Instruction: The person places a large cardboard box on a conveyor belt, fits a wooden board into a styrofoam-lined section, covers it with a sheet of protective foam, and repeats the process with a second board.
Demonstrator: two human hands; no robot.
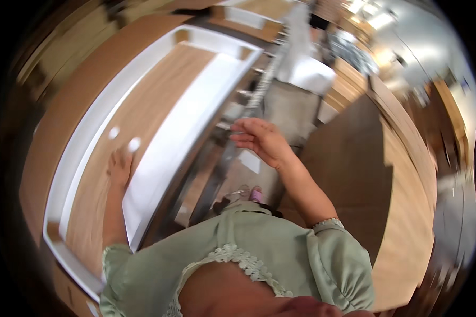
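My left hand (120, 166) rests on a wood-grain panel (148, 90), its fingers stretched out and holding nothing. The panel lies inside a long, open cardboard carton (84, 68) lined along its edges with white foam strips (79, 142). A wide white strip (180, 116) runs along the panel's right side. Two small white spots (134, 143) show on the panel just beyond my left fingertips; I cannot tell what they are. My right hand (262, 140) hangs in the air right of the carton, fingers extended and slightly bent, with nothing in it.
A metal roller conveyor (259, 87) runs along the carton's right side. Stacked brown boards (344, 153) stand close on my right. Farther off are a white sheet-like thing (307, 74) and another person (325, 13). A pale sheet (250, 161) lies low beneath my right hand.
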